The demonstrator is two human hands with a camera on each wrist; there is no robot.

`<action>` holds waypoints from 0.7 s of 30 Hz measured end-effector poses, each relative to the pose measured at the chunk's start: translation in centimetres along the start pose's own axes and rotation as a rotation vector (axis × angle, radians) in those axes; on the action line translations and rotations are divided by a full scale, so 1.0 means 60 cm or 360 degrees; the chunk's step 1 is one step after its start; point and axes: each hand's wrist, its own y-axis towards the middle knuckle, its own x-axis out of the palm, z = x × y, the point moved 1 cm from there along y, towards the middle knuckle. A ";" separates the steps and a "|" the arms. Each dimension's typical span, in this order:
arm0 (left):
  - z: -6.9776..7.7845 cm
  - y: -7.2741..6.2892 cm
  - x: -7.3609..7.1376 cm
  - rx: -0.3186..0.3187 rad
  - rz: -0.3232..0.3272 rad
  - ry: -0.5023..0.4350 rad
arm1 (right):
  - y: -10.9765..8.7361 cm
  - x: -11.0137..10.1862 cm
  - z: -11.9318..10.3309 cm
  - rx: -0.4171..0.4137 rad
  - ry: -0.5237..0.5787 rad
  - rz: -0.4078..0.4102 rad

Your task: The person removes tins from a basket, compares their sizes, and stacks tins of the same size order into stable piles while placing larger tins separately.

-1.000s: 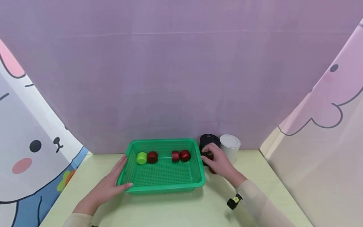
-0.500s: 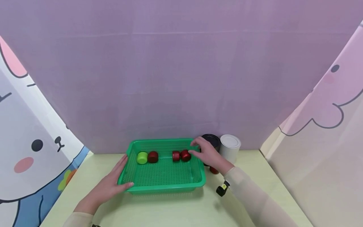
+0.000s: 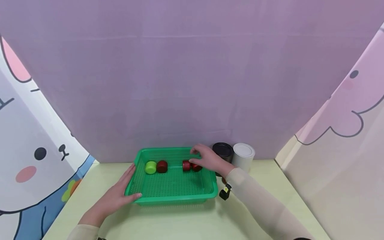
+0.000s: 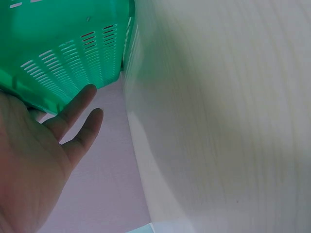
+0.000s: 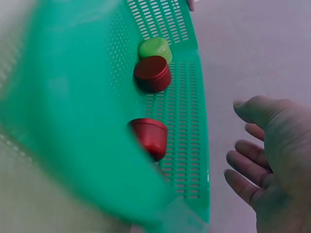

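A green slotted plastic basket (image 3: 177,199) stands on the table. My left hand (image 3: 115,198) rests along its left side, thumb on the front rim and fingers extended; the left wrist view shows those fingers (image 4: 80,107) spread by the basket wall. Inside lie a lime-green small round tin (image 3: 151,167), a dark red tin (image 3: 162,166) beside it, and two red tins (image 3: 186,165) farther right. My right hand (image 3: 207,159) hovers over the basket's right part, fingers loosely bent and holding nothing. It partly covers the rightmost red tin (image 3: 196,168).
A black lidded can (image 3: 223,150) and a white lidded can (image 3: 243,151) stand behind the right forearm, close to the purple back wall (image 3: 186,83). A small reddish thing (image 3: 223,180) sits between basket and forearm, mostly hidden. Printed cloth panels rise on both sides.
My right hand has moved left from beside the black can, across the basket's right rim, to above the red tins. The left hand and the basket have stayed in place.
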 end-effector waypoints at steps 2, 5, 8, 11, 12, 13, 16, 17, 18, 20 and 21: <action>0.000 0.000 0.000 0.0002 0.0002 -0.0001 | 0.011 0.002 -0.004 0.0012 -0.0011 -0.0029; 0.001 0.000 0.000 0.0000 0.0001 -0.0003 | 0.028 0.008 -0.005 0.0022 -0.0035 -0.0078; 0.000 -0.001 0.001 -0.0003 -0.0003 -0.0003 | 0.043 0.016 -0.004 0.0022 -0.0049 -0.0133; -0.001 -0.001 0.001 0.0000 -0.0002 -0.0012 | 0.057 0.026 0.001 0.0013 -0.0067 -0.0177; -0.001 -0.001 0.001 0.0003 -0.0001 -0.0014 | 0.061 0.030 0.001 0.0019 -0.0063 -0.0193; -0.001 -0.001 0.001 0.0003 0.0000 -0.0013 | 0.064 0.033 0.003 0.0024 -0.0062 -0.0206; -0.001 -0.001 0.001 0.0008 0.0008 -0.0018 | 0.071 0.045 0.008 0.0061 -0.0071 -0.0248; -0.001 -0.001 0.001 0.0010 0.0009 -0.0019 | 0.073 0.048 0.009 0.0072 -0.0078 -0.0264; 0.000 -0.001 0.001 0.0011 0.0010 -0.0023 | 0.074 0.052 0.012 0.0081 -0.0087 -0.0278; -0.001 -0.001 0.001 0.0009 0.0009 -0.0026 | 0.076 0.059 0.017 0.0098 -0.0121 -0.0303; -0.001 -0.001 0.002 0.0007 0.0008 -0.0026 | 0.077 0.062 0.019 0.0105 -0.0131 -0.0317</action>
